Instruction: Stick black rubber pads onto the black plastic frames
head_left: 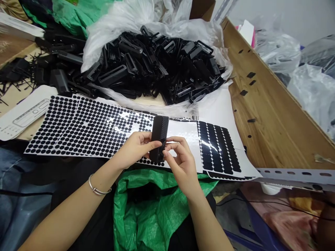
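Pinching the black part (pixel 158 138) between left hand (pixel 136 148) and right hand (pixel 180 162), a loose grip might misplace the pad.

— That black plastic part (pixel 159 137)?
— Matt, with a woven, carbon-like texture.
— The sticker sheets (pixel 89 127)?
— Glossy white backing, matt black dots. Bare wood surface (pixel 267 115), clear crinkled plastic bag (pixel 110 42).

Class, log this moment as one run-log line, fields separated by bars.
left hand: grips black part | right hand: fingertips at part's lower end | below: dot sticker sheet | behind: bag of black parts
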The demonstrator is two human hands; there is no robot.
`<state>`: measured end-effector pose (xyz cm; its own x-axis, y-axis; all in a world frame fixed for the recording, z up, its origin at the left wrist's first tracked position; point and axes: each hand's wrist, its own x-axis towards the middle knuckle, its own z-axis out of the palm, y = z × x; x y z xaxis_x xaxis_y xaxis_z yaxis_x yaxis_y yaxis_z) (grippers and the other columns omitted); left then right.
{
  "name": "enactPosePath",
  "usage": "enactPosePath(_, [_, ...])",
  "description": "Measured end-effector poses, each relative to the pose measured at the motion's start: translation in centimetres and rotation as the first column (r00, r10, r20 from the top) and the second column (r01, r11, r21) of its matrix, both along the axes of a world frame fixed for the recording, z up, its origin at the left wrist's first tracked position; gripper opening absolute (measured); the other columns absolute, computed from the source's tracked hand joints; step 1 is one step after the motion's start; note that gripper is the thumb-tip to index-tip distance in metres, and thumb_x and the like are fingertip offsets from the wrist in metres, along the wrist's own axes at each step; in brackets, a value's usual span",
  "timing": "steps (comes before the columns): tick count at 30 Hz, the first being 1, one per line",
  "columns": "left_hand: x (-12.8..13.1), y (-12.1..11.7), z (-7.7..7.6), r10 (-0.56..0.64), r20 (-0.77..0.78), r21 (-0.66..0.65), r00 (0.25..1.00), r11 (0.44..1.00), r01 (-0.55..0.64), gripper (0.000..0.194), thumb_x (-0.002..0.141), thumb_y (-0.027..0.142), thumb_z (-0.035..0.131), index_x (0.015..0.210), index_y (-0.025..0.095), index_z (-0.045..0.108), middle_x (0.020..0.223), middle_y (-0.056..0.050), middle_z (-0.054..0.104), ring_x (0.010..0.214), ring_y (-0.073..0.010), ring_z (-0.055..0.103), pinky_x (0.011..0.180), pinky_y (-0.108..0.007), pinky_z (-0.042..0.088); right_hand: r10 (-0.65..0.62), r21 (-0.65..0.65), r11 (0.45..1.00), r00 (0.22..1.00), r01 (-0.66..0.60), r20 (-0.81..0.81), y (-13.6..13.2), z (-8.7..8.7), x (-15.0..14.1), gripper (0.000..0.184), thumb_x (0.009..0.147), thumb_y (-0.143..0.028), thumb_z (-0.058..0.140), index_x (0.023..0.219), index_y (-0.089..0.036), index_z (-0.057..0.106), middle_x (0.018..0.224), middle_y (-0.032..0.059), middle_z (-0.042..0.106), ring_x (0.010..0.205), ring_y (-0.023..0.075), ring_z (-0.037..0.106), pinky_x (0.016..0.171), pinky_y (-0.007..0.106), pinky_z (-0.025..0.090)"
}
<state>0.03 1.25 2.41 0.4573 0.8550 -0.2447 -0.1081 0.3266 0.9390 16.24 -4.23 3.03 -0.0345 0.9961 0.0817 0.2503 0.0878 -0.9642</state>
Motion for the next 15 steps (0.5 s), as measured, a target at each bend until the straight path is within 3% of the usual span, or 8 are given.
enactPosePath(15, [-0.02,-0.08,0.15,0.014,0.016,0.014,1.0,1.0,-0.014,0.032,0.07,0.041,0.077,0.089,0.015,0.073,0.077,-0.004,0.07,0.064,-0.0148,0.063,0.05,-0.021,0.05,-0.115,0.059,0.992,0.993,0.113,0.027,-0.25,0.26,-0.66,0.011,0.085,-0.026,0.064,0.075,-0.022,0.061,0.105,0.0068,0.056,0.1,0.0207,0.06,0.066,0.029,0.061])
